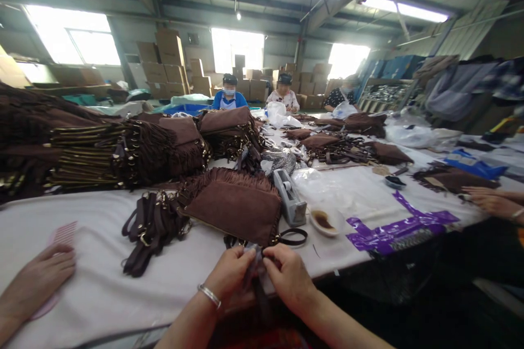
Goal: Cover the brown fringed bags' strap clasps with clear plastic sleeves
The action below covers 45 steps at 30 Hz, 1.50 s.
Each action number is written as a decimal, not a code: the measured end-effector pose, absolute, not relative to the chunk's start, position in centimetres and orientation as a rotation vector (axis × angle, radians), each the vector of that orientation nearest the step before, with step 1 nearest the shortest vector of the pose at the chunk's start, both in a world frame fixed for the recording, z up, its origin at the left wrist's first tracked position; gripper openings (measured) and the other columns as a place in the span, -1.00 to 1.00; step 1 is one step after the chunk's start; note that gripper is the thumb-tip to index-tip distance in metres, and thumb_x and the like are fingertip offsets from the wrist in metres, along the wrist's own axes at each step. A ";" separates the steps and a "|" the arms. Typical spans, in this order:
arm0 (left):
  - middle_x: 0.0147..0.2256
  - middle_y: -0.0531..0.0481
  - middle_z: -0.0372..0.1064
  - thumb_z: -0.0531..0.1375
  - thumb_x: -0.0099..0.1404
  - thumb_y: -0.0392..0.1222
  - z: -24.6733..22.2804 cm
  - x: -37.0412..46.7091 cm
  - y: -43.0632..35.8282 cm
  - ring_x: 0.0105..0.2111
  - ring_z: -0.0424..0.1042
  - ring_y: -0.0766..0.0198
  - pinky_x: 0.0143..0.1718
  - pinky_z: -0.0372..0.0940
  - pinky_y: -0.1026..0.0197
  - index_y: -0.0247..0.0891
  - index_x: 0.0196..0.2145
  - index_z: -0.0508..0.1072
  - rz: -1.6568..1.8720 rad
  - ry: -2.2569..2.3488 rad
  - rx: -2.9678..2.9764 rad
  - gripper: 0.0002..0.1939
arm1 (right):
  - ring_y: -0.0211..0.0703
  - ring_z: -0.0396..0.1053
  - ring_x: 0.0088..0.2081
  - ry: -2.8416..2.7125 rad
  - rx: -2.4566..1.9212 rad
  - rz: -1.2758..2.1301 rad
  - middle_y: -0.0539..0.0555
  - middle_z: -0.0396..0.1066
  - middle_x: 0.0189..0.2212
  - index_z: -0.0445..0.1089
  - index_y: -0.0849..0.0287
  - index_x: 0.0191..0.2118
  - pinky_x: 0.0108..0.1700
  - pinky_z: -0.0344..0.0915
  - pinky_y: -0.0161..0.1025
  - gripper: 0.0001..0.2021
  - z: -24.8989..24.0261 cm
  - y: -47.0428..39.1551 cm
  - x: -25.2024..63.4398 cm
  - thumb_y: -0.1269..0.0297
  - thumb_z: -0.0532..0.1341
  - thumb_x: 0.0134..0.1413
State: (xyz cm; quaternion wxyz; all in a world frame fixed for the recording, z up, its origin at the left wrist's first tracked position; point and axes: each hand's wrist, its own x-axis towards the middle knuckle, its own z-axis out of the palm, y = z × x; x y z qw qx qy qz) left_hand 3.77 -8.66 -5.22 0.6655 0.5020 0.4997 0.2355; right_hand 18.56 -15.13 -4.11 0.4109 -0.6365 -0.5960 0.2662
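Observation:
At the table's front edge my left hand is closed, wearing a silver bangle, and my right hand pinches close beside it. Between them is a dark strap that hangs down over the edge, with a blurred, greyish, see-through bit near the fingertips. Just beyond the hands lies a brown fringed bag, its wrist loop sticking out to the right. A bundle of dark brown straps with gold-coloured metal fittings rests to the left of this bag.
A grey tape dispenser and a small dish of brown liquid stand right of the bag. Stacked brown bags rise at left. Purple tape marks the right edge. Other people's hands are at both sides.

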 end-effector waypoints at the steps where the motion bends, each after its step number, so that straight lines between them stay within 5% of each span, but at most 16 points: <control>1: -0.61 0.11 0.24 0.23 0.01 0.28 -5.0 3.9 -8.7 -0.64 0.15 0.39 -0.64 -0.01 0.33 -0.26 -0.47 0.31 0.520 1.123 1.085 -0.51 | -0.11 0.36 -0.23 -1.585 -1.575 0.510 0.12 0.43 -0.29 0.48 0.17 -0.23 -0.13 0.27 -0.20 -0.80 -4.0 -15.1 19.0 0.41 0.12 0.08; 6: -0.66 0.26 -0.02 0.17 0.09 0.25 -4.3 3.8 -9.1 -0.69 -0.10 0.44 -0.65 -0.17 0.32 -0.20 -0.44 0.26 0.532 1.103 1.077 -0.57 | -0.08 0.26 -0.15 -2.017 -1.463 0.077 0.13 0.35 -0.17 0.44 0.09 -0.11 -0.07 0.18 -0.16 -0.77 -3.7 -13.9 19.6 0.41 0.10 0.17; 11: -0.45 0.00 0.38 0.10 0.23 0.11 -4.2 2.6 -9.8 -0.39 0.30 0.20 -0.34 0.18 0.21 -0.24 -0.41 0.40 0.701 1.095 1.569 -0.65 | -0.12 0.20 -0.24 -2.210 -1.400 -0.057 0.07 0.37 -0.28 0.42 0.12 -0.31 -0.13 0.07 -0.14 -0.82 -3.7 -12.7 19.0 0.35 0.07 0.24; 18: -0.37 -0.05 0.43 0.02 0.32 -0.05 -5.1 1.8 -11.0 -0.36 0.34 0.16 -0.29 0.15 0.19 -0.21 -0.35 0.40 0.672 1.140 1.856 -0.75 | -0.14 0.22 -0.26 -2.357 -1.446 0.006 0.07 0.34 -0.35 0.38 0.18 -0.40 -0.19 0.09 -0.20 -0.89 -1.8 -11.1 19.2 0.41 0.15 0.12; 25: -0.35 -0.08 0.46 0.04 0.29 0.07 -4.9 1.9 -10.6 -0.29 0.36 0.12 -0.23 0.21 0.17 -0.28 -0.33 0.45 0.697 1.024 1.510 -0.63 | -0.13 0.24 -0.10 -2.485 -1.278 0.141 0.07 0.36 -0.10 0.34 0.05 0.03 -0.07 0.09 -0.20 -0.66 1.1 -11.8 19.7 0.35 0.22 0.11; 29: -0.43 0.00 0.42 0.10 0.21 0.16 -4.8 1.8 -10.5 -0.37 0.33 0.17 -0.31 0.21 0.21 -0.28 -0.38 0.45 0.683 1.049 1.405 -0.58 | -0.12 0.21 -0.17 -2.578 -1.272 0.044 0.05 0.38 -0.17 0.41 0.07 -0.09 -0.11 0.06 -0.16 -0.78 0.4 -12.1 19.4 0.34 0.21 0.12; 35: -0.37 -0.03 0.44 0.19 0.15 -0.07 -3.8 1.4 -10.5 -0.33 0.36 0.15 -0.30 0.19 0.22 -0.27 -0.33 0.43 0.542 1.079 1.688 -0.78 | -0.14 0.21 -0.25 -2.572 -1.252 0.027 0.04 0.39 -0.32 0.44 0.13 -0.37 -0.18 0.06 -0.15 -0.90 -1.4 -10.8 19.4 0.23 0.24 0.08; 45: -0.39 -0.16 0.45 -0.08 0.36 -0.07 -4.0 2.3 -10.2 -0.37 0.40 0.12 -0.34 0.14 0.16 -0.20 -0.38 0.39 0.511 1.260 1.960 -0.68 | -0.15 0.28 -0.25 -2.405 -1.450 0.199 0.05 0.40 -0.35 0.45 0.16 -0.42 -0.17 0.16 -0.21 -0.92 -1.3 -10.1 19.3 0.38 0.21 0.05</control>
